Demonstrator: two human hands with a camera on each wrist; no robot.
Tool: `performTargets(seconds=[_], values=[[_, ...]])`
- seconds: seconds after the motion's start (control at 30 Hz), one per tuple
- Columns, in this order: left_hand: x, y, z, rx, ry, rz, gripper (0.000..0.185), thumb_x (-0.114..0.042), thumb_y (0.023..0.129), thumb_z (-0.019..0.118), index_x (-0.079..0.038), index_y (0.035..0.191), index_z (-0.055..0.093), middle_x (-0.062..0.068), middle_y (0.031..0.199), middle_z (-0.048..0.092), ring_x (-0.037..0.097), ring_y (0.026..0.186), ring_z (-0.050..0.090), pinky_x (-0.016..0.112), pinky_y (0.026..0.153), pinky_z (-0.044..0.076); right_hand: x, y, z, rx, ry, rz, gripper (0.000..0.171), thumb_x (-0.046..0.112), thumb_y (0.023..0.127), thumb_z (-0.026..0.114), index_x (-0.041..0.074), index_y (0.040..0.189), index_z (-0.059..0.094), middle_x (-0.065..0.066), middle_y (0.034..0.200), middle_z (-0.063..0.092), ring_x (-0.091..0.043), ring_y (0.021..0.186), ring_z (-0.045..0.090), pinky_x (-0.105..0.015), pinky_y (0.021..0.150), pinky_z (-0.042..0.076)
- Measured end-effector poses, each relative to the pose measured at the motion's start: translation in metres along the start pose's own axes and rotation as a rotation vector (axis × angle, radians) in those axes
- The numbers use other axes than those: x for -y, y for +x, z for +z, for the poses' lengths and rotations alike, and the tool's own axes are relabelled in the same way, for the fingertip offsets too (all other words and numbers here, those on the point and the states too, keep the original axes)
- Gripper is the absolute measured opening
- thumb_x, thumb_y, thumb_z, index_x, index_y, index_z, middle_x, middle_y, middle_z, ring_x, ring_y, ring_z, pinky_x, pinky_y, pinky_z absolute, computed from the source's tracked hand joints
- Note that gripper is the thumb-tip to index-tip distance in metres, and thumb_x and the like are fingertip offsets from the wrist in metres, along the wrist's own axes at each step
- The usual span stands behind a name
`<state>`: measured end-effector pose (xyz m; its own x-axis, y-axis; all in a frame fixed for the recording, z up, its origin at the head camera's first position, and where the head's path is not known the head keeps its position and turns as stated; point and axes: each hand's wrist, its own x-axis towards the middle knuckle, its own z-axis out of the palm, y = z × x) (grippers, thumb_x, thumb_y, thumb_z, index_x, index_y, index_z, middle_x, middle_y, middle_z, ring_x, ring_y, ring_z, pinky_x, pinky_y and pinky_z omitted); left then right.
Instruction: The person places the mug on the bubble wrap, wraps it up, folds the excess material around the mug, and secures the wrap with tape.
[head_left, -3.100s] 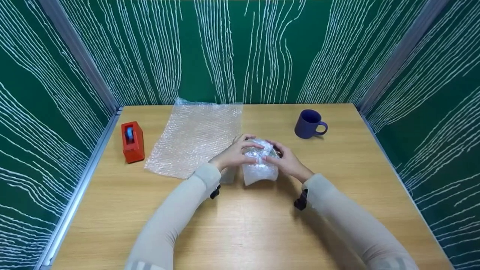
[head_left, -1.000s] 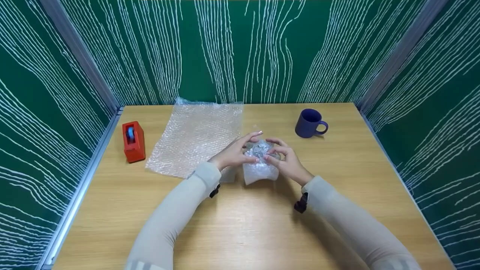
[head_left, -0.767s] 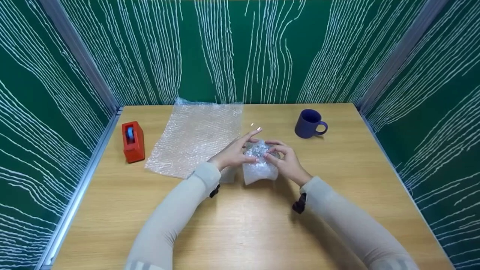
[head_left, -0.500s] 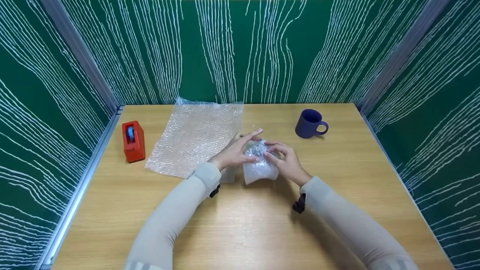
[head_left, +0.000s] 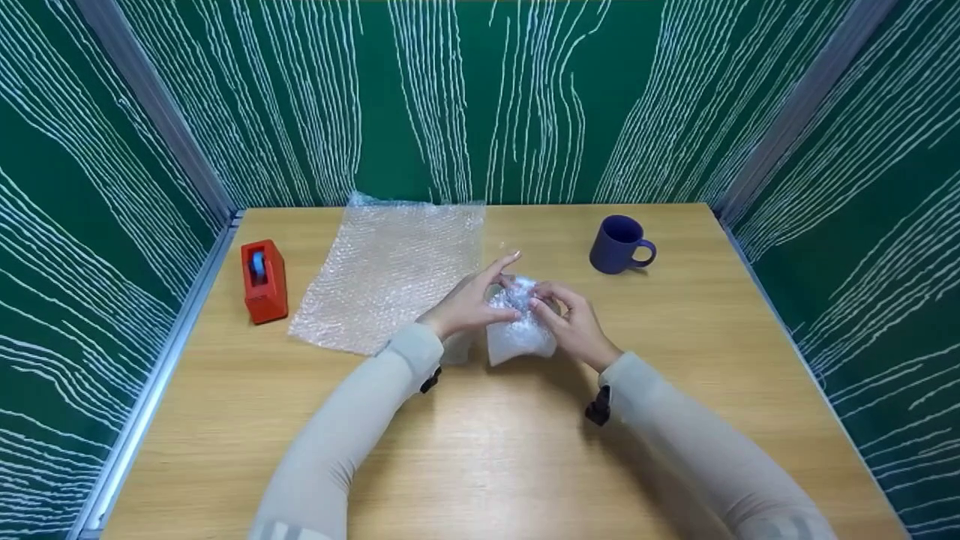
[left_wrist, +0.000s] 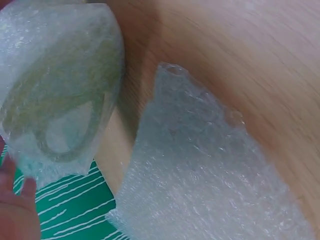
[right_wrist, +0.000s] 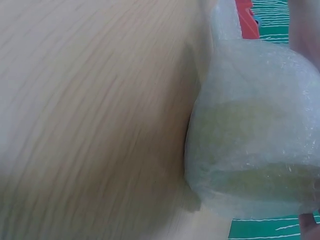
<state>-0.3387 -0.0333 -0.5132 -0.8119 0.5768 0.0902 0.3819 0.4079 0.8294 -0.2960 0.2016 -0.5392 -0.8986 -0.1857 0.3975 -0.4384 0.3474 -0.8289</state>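
A mug wrapped in bubble wrap [head_left: 521,334] stands at the middle of the table, low between both hands. Its yellowish-green body and looped handle [left_wrist: 65,140] show through the cloudy wrap in the left wrist view. My left hand [head_left: 465,304] holds the bundle from the left, thumb across its front, index finger raised off it. A faint glint shows just past that fingertip. On the other side my right hand [head_left: 574,322] pinches the gathered wrap at the top with curled thumb and fingers. The right wrist view shows the wrapped side [right_wrist: 250,125] close up.
A flat bubble wrap sheet [head_left: 397,262] lies behind and left of the bundle, reaching the back edge. A red tape dispenser [head_left: 264,283] with a blue core stands at the far left. A dark blue mug [head_left: 619,246] stands at back right. Green walls [head_left: 420,97] enclose the table.
The left index finger has lifted from the bundle since the oldest frame. The right fingers have drawn in from a spread hold to a pinch on the wrap. The bundle stays in place.
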Motion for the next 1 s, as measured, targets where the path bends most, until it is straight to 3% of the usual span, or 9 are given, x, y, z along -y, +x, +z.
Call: performTargets(seconds=[0.13,0.23,0.37,0.43,0.53,0.73,0.83,1.0], values=[[0.0012,0.0018,-0.0006,0.021,-0.03,0.008,0.104,-0.035,0.095,0.086,-0.037,0.175,0.019,0.003,0.163,0.057,0.025,0.154,0.05,0.055,0.133,0.031,-0.0008,0.0035,0.002,-0.011,0.0,-0.036,0.008,0.006,0.102,0.074,-0.001,0.104,0.076,-0.017,0.115,0.077,-0.025,0.116,0.067,-0.032,0.112,0.048],[0.0022,0.0012,0.0001,0.044,-0.04,-0.015,0.102,-0.037,0.097,0.083,-0.04,0.174,0.018,-0.001,0.167,0.052,0.026,0.16,0.042,0.057,0.134,0.028,-0.0019,0.0051,0.003,-0.007,0.002,-0.045,0.007,0.005,0.101,0.074,-0.002,0.101,0.075,-0.022,0.124,0.073,-0.033,0.124,0.064,-0.043,0.116,0.045],[0.0031,0.0007,0.0005,0.051,-0.036,-0.023,0.099,-0.037,0.097,0.083,-0.041,0.174,0.02,-0.005,0.163,0.057,0.027,0.163,0.036,0.062,0.134,0.023,-0.0043,0.0058,0.004,0.004,0.007,-0.023,0.009,0.005,0.101,0.074,-0.003,0.098,0.072,-0.028,0.15,0.06,-0.048,0.144,0.052,-0.064,0.125,0.036],[0.0031,0.0012,0.0002,0.04,-0.032,-0.012,0.099,-0.036,0.096,0.084,-0.039,0.173,0.023,-0.005,0.16,0.06,0.027,0.162,0.038,0.062,0.135,0.022,-0.0056,0.006,0.0041,0.023,0.022,0.005,0.009,0.006,0.102,0.073,-0.002,0.098,0.071,-0.028,0.157,0.055,-0.051,0.15,0.048,-0.068,0.127,0.033],[0.0022,0.001,-0.0006,0.027,-0.018,-0.01,0.098,-0.034,0.095,0.085,-0.039,0.173,0.026,-0.005,0.16,0.059,0.027,0.16,0.039,0.062,0.133,0.025,-0.0069,0.0062,0.0037,0.064,0.052,0.05,0.01,0.009,0.105,0.071,0.0,0.1,0.07,-0.024,0.159,0.056,-0.048,0.152,0.048,-0.066,0.127,0.035],[0.0007,0.0003,-0.0002,0.041,-0.032,-0.031,0.093,-0.037,0.096,0.084,-0.043,0.171,0.029,-0.004,0.174,0.041,0.027,0.164,0.033,0.064,0.132,0.026,-0.0072,0.005,0.0025,0.07,0.095,0.074,0.009,0.009,0.106,0.069,0.001,0.101,0.069,-0.02,0.151,0.064,-0.042,0.147,0.054,-0.059,0.126,0.039],[0.0013,0.0001,0.0017,0.049,-0.076,-0.032,0.087,-0.033,0.097,0.082,-0.042,0.169,0.034,-0.002,0.169,0.05,0.026,0.159,0.041,0.061,0.132,0.03,-0.006,0.0052,0.0044,0.032,0.104,0.082,0.007,0.003,0.103,0.07,-0.001,0.097,0.069,-0.022,0.146,0.068,-0.042,0.145,0.057,-0.056,0.127,0.039],[0.0005,0.0018,0.0045,0.034,-0.093,0.001,0.068,-0.023,0.1,0.079,-0.025,0.162,0.052,0.0,0.161,0.059,0.026,0.154,0.049,0.053,0.132,0.034,-0.0006,0.0087,0.0082,-0.047,0.144,0.155,0.012,-0.006,0.096,0.071,-0.006,0.086,0.067,-0.027,0.138,0.071,-0.042,0.14,0.061,-0.052,0.127,0.042]])
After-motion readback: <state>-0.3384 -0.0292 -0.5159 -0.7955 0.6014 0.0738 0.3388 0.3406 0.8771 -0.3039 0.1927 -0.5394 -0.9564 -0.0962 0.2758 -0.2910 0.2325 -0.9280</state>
